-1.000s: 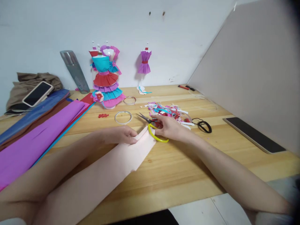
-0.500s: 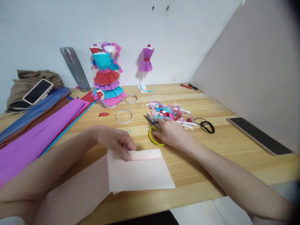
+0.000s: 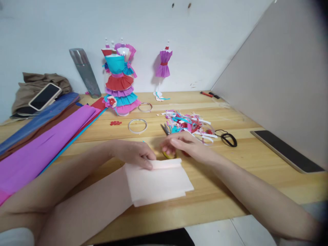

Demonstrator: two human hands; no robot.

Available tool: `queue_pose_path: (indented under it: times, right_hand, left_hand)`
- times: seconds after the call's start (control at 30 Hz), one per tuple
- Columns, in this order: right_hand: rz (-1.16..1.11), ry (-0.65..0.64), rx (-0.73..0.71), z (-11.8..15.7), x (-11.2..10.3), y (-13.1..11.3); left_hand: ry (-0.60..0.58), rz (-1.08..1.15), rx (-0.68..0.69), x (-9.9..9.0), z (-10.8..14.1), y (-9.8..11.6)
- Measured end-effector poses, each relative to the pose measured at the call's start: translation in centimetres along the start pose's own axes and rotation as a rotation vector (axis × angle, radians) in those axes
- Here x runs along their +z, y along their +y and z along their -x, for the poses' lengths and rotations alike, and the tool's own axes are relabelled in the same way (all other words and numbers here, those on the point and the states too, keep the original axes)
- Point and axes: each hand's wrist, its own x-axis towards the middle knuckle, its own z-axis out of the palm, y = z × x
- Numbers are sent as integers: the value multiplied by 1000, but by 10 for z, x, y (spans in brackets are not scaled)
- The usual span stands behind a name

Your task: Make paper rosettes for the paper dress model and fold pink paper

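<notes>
My left hand (image 3: 138,153) pinches the folded top edge of a pale pink crepe paper piece (image 3: 159,182), thumb in front. A long strip of this paper trails left beneath my left forearm. My right hand (image 3: 183,143) is at the scissors (image 3: 166,129), its fingers curled at the yellow handle, which they partly hide. The dark blades point away toward the back. Just behind that hand lies a pile of coloured paper scraps (image 3: 189,123).
Paper-dressed mannequins (image 3: 119,82) and a smaller one (image 3: 164,65) stand at the back. Nearby are a bottle (image 3: 87,75), a phone (image 3: 44,96), coloured paper rolls (image 3: 56,136), a tape ring (image 3: 137,126), a black hair tie (image 3: 229,139) and a dark flat device (image 3: 287,150).
My right hand has turned over from lying palm-down on the scissors and curled its fingers at their handle. The pale paper has shifted slightly right and up with my left hand.
</notes>
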Motion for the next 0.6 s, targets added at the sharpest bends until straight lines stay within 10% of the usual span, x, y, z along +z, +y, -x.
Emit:
queue_pose_path:
  times: [0.13, 0.3, 0.6]
  right_hand:
    - [-63, -236, 26, -4, -1, -10]
    - [47, -223, 167, -17, -9, -11]
    - [108, -164, 318, -28, -55, -11]
  left_hand:
    - [215, -5, -43, 3, -7, -9]
    - [318, 119, -156, 1, 2, -12]
    - [394, 165, -532, 47, 96, -27]
